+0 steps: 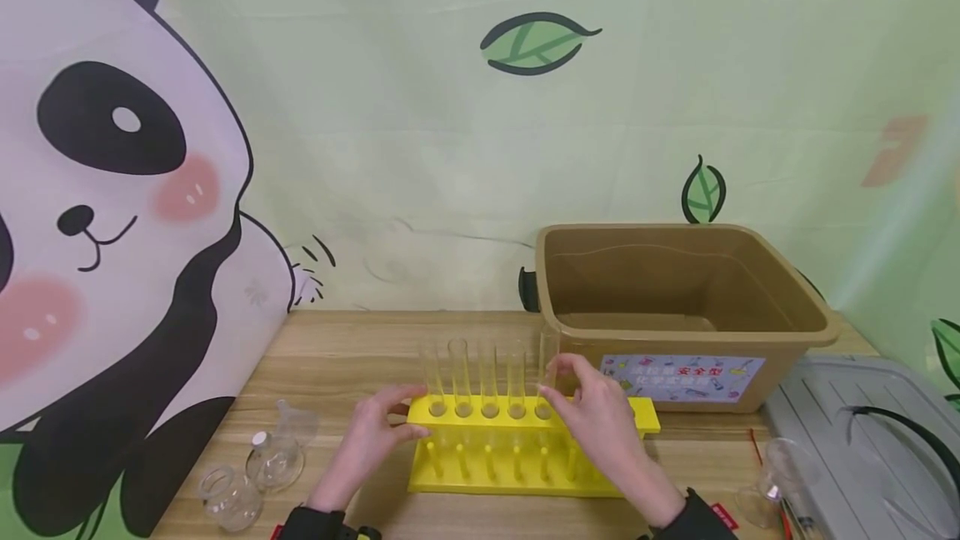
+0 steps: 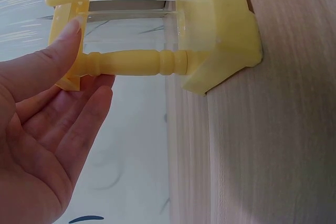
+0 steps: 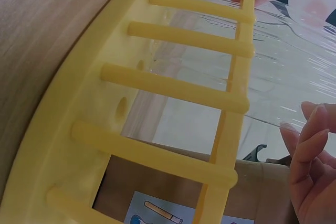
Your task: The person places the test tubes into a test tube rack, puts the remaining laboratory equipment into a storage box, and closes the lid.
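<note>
A yellow test tube rack [image 1: 517, 487] stands upright on the table, with several clear test tubes [image 1: 459, 367] in a row in its top holes. My left hand [image 1: 367, 438] grips the left end of its top bar; in the left wrist view the thumb lies on one side of the bar and the fingers on the other. With thumb and fingertips, my right hand [image 1: 600, 411] pinches the rightmost test tube [image 1: 548, 350], which stands in the rack. Pegs [image 3: 173, 85] along the rack show large in the right wrist view.
Behind the rack at right sits a brown bin [image 1: 690, 337] with a printed label. A grey lid [image 1: 847, 407] lies on the right, with clear glassware [image 1: 787, 465] beside it. Two small glass bottles [image 1: 231, 500] and a clear funnel [image 1: 296, 422] are at left.
</note>
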Motion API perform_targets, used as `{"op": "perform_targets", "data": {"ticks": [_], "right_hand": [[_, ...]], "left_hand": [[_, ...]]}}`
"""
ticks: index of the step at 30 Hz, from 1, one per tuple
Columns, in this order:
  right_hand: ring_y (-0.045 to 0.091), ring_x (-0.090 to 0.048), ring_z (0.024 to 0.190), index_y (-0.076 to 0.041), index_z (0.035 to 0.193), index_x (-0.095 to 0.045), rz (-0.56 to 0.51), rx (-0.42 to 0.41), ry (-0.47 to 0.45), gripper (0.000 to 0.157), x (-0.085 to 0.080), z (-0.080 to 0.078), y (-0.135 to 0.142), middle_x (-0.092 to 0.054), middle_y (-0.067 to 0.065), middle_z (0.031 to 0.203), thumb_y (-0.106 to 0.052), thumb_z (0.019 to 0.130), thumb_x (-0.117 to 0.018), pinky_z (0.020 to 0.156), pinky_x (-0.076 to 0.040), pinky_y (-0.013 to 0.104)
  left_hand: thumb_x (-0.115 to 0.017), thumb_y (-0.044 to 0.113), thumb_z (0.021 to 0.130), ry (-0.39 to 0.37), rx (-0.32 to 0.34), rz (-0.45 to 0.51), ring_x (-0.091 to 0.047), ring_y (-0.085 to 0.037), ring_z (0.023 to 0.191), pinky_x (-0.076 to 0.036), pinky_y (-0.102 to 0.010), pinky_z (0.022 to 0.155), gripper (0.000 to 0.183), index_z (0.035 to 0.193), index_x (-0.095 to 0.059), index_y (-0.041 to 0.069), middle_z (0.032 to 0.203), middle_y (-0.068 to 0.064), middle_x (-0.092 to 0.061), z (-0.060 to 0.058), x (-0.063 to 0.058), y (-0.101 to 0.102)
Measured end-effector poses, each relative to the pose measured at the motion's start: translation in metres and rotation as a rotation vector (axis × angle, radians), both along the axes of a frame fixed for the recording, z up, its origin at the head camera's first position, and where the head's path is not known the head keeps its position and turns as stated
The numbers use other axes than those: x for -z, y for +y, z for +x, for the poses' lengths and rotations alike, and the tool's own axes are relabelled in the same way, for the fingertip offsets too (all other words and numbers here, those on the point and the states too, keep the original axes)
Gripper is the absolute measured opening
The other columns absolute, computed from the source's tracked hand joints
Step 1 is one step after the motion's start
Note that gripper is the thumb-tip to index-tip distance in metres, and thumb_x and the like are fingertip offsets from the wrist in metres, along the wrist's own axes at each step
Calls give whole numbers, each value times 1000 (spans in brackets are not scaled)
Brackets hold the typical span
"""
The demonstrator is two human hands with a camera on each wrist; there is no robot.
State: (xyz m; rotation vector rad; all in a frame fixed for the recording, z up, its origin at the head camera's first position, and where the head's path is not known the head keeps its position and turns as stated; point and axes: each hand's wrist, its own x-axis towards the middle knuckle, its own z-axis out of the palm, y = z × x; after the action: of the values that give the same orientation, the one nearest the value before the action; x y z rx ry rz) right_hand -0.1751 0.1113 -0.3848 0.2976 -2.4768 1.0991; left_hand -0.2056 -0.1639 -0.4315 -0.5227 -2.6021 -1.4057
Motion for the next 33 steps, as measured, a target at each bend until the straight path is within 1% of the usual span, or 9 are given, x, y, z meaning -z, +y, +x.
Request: {"op": "perform_targets", "data": {"ticks": [10,17,26,33], "right_hand": [[7,-37,44,-7,97,-60,18,12,12,27,4,0,0,-62,4,88,-12,75,-74,36,-32,23],[6,-37,42,-6,98,-59,12,-2,6,27,6,0,1,-62,6,90,-12,75,-73,34,-32,23],[7,-40,47,-8,97,-59,15,-4,-18,27,9,0,0,-62,5,92,-13,74,-74,39,-38,22],[7,-39,46,-8,97,-59,15,-14,-31,27,9,1,1,-62,6,93,-12,75,-74,38,-37,23]], "left_hand": [[-76,1,66,-8,-11,1,-58,-26,85,-51,-32,71,44,108,-62,0,109,-17,-59,-1,0,0],[-76,-1,65,3,-4,-5,-58,-26,85,-51,-30,70,44,107,-63,-1,109,-17,-58,-1,0,0],[-76,-1,66,3,2,-1,-58,-27,85,-51,-31,70,44,108,-62,-1,109,-17,-58,0,0,0],[-76,-1,65,5,-1,-6,-58,-27,85,-51,-29,70,44,107,-62,-1,109,-18,-58,-1,1,0]]}}
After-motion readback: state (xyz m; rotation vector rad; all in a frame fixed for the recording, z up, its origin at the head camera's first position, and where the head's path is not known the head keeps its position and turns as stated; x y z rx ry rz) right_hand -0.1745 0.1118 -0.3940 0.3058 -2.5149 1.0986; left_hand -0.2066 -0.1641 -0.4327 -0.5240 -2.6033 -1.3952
